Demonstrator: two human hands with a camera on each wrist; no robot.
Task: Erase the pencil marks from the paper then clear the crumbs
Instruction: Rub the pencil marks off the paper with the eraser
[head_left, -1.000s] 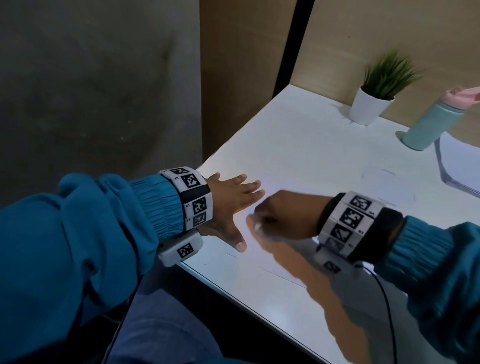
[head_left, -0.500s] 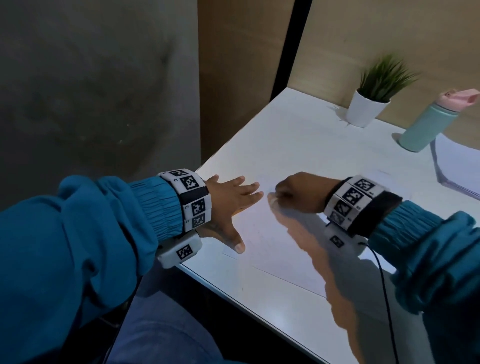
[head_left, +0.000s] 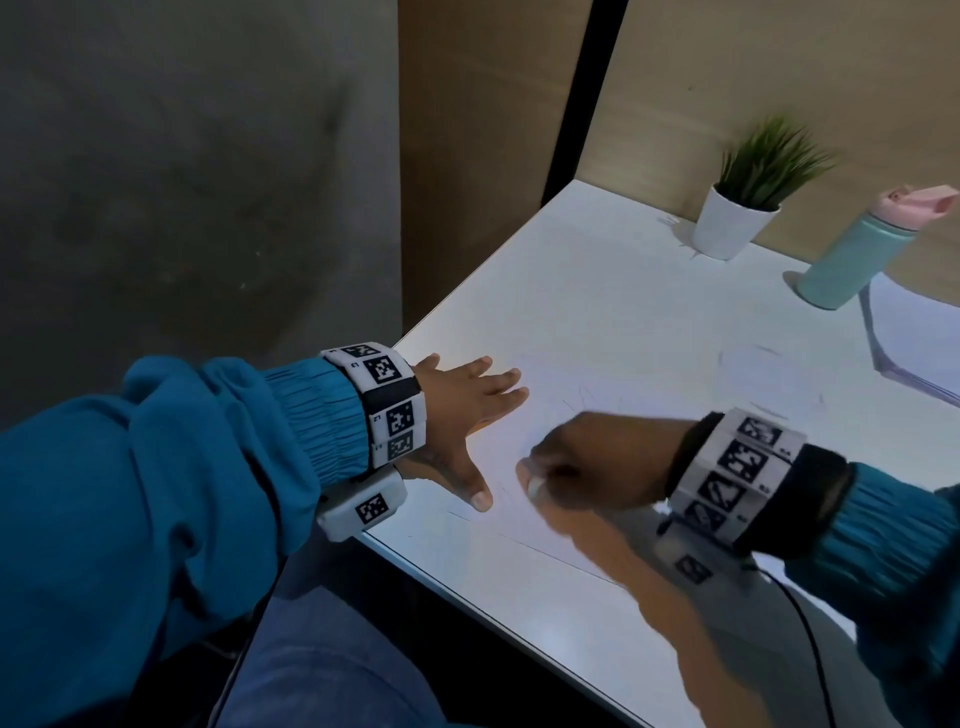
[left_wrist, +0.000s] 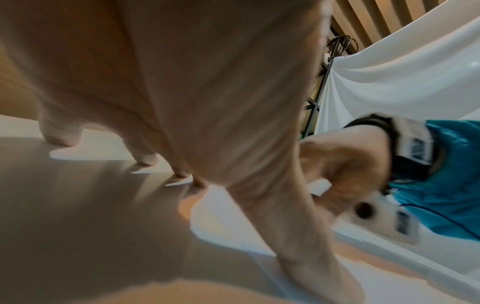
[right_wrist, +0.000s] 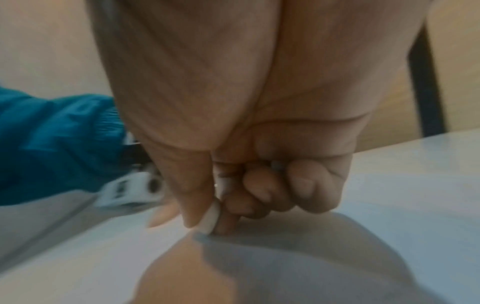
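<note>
**Right hand rubs a white eraser on the paper while the left hand holds the sheet flat**

Right hand, fingers curled, pinches a small white eraser between thumb and fingers, its lower end pressed to the paper. In the head view this hand is blurred and sits at about 5 o'clock from the centre. The left hand, at about 9 o'clock from the right one, lies palm down with fingers straight and spread, thumb splayed towards the eraser, fingertips resting on the sheet.

The paper is white, almost matching the white table, with its near edge showing as a thin line. Faint, thin pencil marks scribble across it at 12 o'clock from the right hand.

At 1 o'clock stand a potted plant and a mint-green bottle with a pink lid.
</note>
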